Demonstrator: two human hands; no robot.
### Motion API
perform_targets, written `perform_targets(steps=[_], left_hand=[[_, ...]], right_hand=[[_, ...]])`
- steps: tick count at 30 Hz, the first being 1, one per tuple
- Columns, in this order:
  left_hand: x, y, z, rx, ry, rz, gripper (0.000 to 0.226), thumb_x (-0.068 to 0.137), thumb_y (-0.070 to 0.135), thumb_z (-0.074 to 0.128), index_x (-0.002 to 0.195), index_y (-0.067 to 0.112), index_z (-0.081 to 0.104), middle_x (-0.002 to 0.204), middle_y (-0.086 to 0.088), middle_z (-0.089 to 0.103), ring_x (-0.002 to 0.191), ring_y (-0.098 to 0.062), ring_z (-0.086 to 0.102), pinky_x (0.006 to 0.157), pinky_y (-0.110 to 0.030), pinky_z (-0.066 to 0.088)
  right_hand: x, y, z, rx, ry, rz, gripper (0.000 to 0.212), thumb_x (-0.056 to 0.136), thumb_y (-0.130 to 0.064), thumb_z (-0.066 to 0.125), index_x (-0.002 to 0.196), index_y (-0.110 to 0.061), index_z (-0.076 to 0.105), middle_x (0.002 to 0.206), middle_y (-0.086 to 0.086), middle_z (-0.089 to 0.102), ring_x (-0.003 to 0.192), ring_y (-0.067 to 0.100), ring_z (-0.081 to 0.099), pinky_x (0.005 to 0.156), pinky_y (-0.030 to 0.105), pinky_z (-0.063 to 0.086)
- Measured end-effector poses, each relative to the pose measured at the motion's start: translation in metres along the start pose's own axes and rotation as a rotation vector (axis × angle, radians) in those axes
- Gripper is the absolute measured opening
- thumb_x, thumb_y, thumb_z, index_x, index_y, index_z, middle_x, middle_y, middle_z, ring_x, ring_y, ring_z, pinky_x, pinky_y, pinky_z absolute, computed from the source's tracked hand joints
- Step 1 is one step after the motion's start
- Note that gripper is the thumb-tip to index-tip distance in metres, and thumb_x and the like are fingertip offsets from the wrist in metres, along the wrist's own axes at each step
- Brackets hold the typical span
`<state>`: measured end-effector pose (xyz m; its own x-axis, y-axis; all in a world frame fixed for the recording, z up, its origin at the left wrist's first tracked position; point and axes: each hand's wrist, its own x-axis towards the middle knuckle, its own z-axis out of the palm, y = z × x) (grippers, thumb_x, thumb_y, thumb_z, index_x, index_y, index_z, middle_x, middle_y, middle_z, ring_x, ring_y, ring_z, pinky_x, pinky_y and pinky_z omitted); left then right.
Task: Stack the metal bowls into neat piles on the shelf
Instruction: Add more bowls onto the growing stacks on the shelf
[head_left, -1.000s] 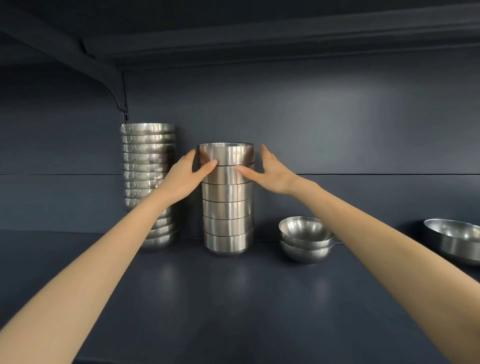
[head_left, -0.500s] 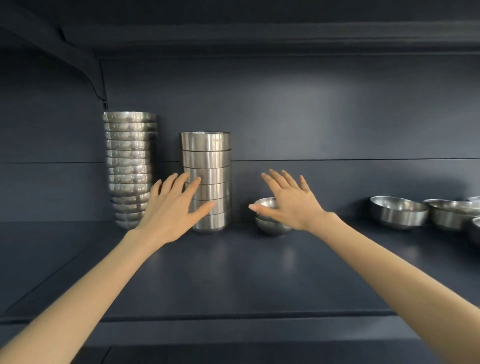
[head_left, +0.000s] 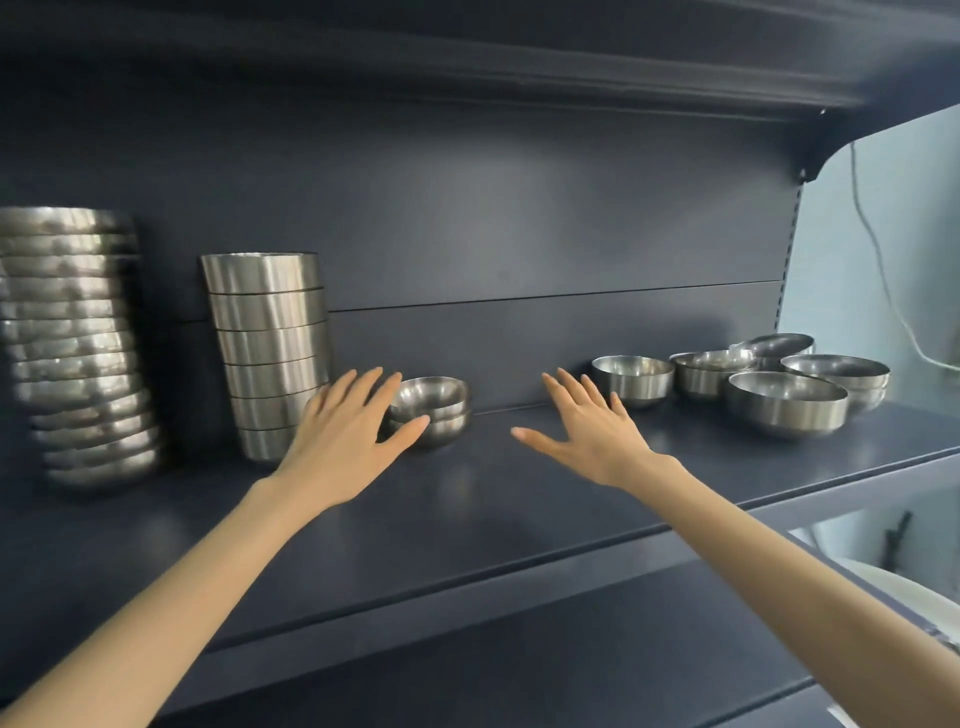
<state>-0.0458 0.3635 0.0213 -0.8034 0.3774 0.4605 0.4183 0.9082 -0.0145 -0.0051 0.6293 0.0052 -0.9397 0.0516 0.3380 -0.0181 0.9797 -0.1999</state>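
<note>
Dark blue back panel (head_left: 519, 208), horizontal seam (head_left: 519, 302) across the middle. Slotted metal upright (head_left: 790, 249) at right edge, dark bracket (head_left: 810, 167) at top. Pale wall (head_left: 831, 234) beyond; thin white cable (head_left: 878, 254) hanging against it. White rounded object (head_left: 904, 597) lower right, not identifiable.

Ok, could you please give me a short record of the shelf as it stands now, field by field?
tall stack: far left, leaning
middle stack: right of it
pair: nested, right of middle stack
loose bowls: right end, mostly unstacked
left hand: open, empty, before the pair
right hand: open, empty, over shelf
</note>
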Motion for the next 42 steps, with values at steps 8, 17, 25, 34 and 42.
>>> perform_targets(steps=[8, 17, 25, 34, 42], left_hand=[[0.051, 0.065, 0.025, -0.126, -0.067, 0.121, 0.082, 0.087, 0.076, 0.014, 0.153, 0.027, 0.015, 0.161, 0.006, 0.013, 0.148, -0.015, 0.007, 0.117, -0.035, 0.013], [0.137, 0.141, 0.063, -0.305, -0.161, 0.170, 0.065, 0.099, 0.056, 0.027, 0.153, 0.022, 0.019, 0.159, 0.007, 0.018, 0.146, -0.013, 0.014, 0.114, -0.036, 0.019], [0.204, 0.186, 0.111, -0.542, -0.292, 0.133, 0.062, 0.101, 0.049, 0.032, 0.153, 0.019, 0.019, 0.160, 0.005, 0.019, 0.146, -0.014, 0.017, 0.116, -0.034, 0.019], [0.244, 0.213, 0.151, -0.857, -0.348, -0.056, 0.061, 0.099, 0.045, 0.041, 0.151, 0.017, 0.026, 0.155, 0.000, 0.030, 0.142, -0.019, 0.030, 0.116, -0.038, 0.026], [0.242, 0.206, 0.156, -1.141, -0.306, -0.195, 0.067, 0.097, 0.020, 0.052, 0.153, 0.012, 0.017, 0.154, 0.002, 0.032, 0.128, -0.013, 0.043, 0.102, -0.030, 0.043]], right_hand=[[0.006, 0.080, 0.001, 0.157, 0.073, 0.225, 0.096, 0.086, -0.070, 0.046, 0.155, -0.016, 0.008, 0.163, 0.000, 0.007, 0.149, 0.019, 0.010, 0.119, 0.048, 0.017], [0.053, 0.152, 0.008, 0.410, 0.075, 0.353, 0.100, 0.087, -0.062, 0.055, 0.154, -0.006, 0.006, 0.162, 0.002, 0.007, 0.147, 0.019, 0.018, 0.114, 0.038, 0.023], [0.092, 0.198, 0.027, 0.554, 0.078, 0.334, 0.107, 0.080, -0.060, 0.065, 0.151, 0.000, 0.014, 0.158, 0.011, 0.019, 0.146, 0.019, 0.017, 0.118, 0.032, 0.021], [0.105, 0.211, 0.037, 0.703, 0.177, 0.270, 0.074, 0.083, -0.037, 0.074, 0.135, -0.005, 0.033, 0.130, 0.008, 0.044, 0.121, 0.019, 0.047, 0.094, 0.019, 0.038], [0.112, 0.209, 0.039, 0.802, 0.166, 0.287, 0.084, 0.079, -0.039, 0.077, 0.138, -0.001, 0.031, 0.134, 0.008, 0.035, 0.119, 0.016, 0.044, 0.096, 0.020, 0.038]])
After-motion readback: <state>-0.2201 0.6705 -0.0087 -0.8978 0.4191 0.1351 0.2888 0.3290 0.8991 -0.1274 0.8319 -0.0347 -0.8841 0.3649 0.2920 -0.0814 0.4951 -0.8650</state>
